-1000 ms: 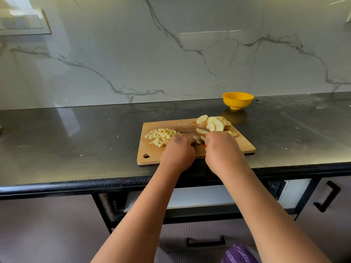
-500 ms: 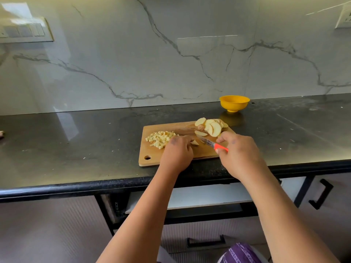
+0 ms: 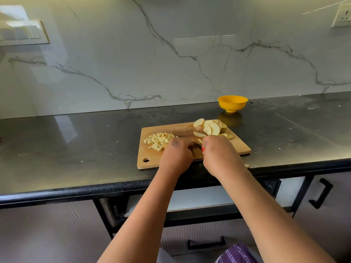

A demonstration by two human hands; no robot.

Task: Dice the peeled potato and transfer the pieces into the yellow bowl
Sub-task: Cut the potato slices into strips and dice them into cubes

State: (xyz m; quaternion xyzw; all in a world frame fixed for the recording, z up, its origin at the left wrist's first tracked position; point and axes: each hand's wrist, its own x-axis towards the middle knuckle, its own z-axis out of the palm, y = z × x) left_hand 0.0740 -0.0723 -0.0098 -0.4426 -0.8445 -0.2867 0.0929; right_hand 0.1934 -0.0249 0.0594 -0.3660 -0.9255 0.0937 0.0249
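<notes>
potato slices (image 3: 210, 128) lay just beyond the right hand (image 3: 218, 154), diced pile (image 3: 159, 142) ahead of the left hand (image 3: 175, 155). right hand had swung back in over the cutting board (image 3: 241, 147), so dicing went on; yellow bowl (image 3: 232, 103) empty-looking. right fingers clamped on knife (image 3: 198, 145), mostly hidden; left fingers curled, hold unclear.

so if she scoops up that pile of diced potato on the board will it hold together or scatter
The diced potato would probably scatter: it lies as many loose little cubes in a low heap. Fresh-cut faces are likely damp, so some may stick to fingers. Sliding them along the flat cutting board looks easier than pinching, since the yellow bowl sits off the board, further back.
</notes>
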